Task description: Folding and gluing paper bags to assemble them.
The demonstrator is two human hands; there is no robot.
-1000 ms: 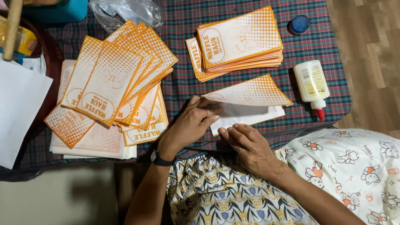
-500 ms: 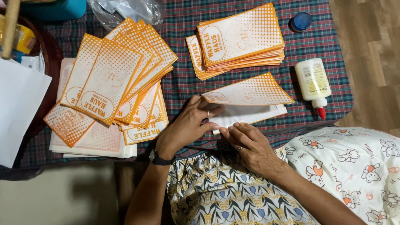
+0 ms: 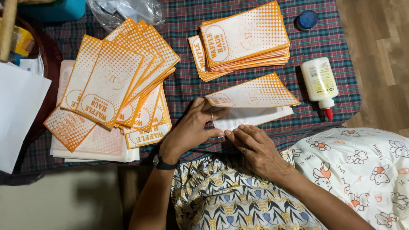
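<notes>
Plaid cloth in dark green and red covers the table [image 3: 187,81], and everything is laid out on it around one half-folded paper bag [image 3: 251,96] near the front edge. Biggest thing first: well to the left of that bag, a wide fan of flat orange-and-white bags [image 3: 113,83] spreads out over a low pile of paler sheets [image 3: 96,147]. Just behind the bag sits a neat stack of finished bags [image 3: 243,40], printed faces up. To the right of the bag, a white glue bottle [image 3: 319,81] lies on its side, red nozzle pointing toward the front edge, and behind that bottle is a small blue cap [image 3: 306,19]. Far behind and to the left, a crumpled clear plastic bag [image 3: 128,10] rests by the table's back edge.

Now the bag itself: its orange dotted flap is tilted up over a white panel [image 3: 251,117] lying flat on the cloth. The left hand [image 3: 191,127], a dark watch [image 3: 159,162] on its wrist, is bent over the bag's left end, thumb and fingers pinching the white edge. The right hand [image 3: 257,147] lies flat and spread, grasping nothing, its fingertips [image 3: 234,130] pressing on the lower left edge of the white panel, touching the left thumb.
</notes>
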